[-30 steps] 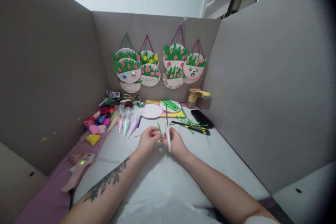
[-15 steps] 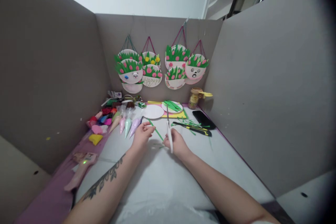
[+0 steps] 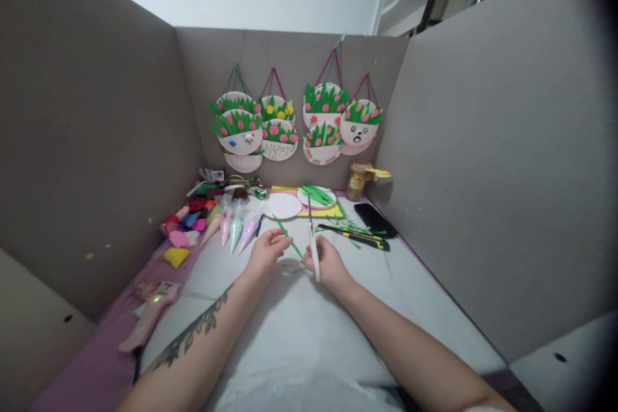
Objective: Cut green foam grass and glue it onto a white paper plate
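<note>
My left hand (image 3: 266, 254) is closed, its fingertips at a thin green paper strip (image 3: 281, 226) that slants down to the right. The strip's lower end meets the fingertips of my right hand (image 3: 329, 264). White-handled scissors (image 3: 313, 255) are in my right hand, blades pointing away from me; the blades look closed together. Small green scraps (image 3: 292, 268) lie on the table beneath my hands. Beyond them are a blank white paper plate (image 3: 281, 206) and another plate heaped with green paper strips (image 3: 316, 194).
Right of my hands lie a black-and-yellow utility knife (image 3: 369, 241), green offcuts (image 3: 350, 226) and a black phone (image 3: 375, 219). A jar (image 3: 357, 181) stands behind. Clay packets (image 3: 178, 238), piping bags (image 3: 235, 232) and a pink handheld device (image 3: 149, 318) are left. Decorated plates (image 3: 241, 132) hang on the back panel.
My left hand has shifted slightly right along the strip, and its fingers have drawn closer together. The strip sits a little further right. The scissors have barely moved.
</note>
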A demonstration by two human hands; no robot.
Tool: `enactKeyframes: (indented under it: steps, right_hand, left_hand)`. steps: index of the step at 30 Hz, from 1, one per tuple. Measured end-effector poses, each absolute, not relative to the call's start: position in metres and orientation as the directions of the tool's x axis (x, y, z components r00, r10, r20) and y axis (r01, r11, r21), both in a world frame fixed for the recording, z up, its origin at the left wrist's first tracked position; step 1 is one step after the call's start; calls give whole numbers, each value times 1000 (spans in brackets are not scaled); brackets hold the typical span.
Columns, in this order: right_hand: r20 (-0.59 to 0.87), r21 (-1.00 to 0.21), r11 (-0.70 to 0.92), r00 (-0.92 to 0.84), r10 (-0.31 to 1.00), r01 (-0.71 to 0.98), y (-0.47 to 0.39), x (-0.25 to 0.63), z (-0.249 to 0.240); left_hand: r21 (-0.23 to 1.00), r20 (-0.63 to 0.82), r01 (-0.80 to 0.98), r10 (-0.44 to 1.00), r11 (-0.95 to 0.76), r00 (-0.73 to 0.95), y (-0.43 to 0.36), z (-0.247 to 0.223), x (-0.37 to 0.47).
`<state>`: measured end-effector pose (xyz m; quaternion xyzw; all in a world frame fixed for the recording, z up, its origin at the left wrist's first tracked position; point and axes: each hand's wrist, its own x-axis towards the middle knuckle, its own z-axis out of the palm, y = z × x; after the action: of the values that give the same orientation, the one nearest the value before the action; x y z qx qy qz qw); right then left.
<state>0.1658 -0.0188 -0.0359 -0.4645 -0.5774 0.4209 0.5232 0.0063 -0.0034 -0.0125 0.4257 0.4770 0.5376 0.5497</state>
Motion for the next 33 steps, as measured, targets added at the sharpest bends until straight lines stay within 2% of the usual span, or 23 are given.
enactKeyframes:
  steps: [7,14,17,33]
  right_hand:
    - [205,-976,205,-13,979,77,-26,169,-28]
    - [187,-982,187,-23,982,-3,-26,165,-25]
    - [161,-987,161,-34,986,-10,-27,164,-25]
    - [144,-989,146,-116,983,11,-30,162,-30]
  left_hand:
    - [984,-8,-176,992,-14,-122,6,-11,-5]
    - [993,5,-122,995,7,98,-8,-15,10]
    - [990,17,-139,991,1,130,-13,-16,16]
    - [984,-1,-178,994,-20,-113,-6,-6,5]
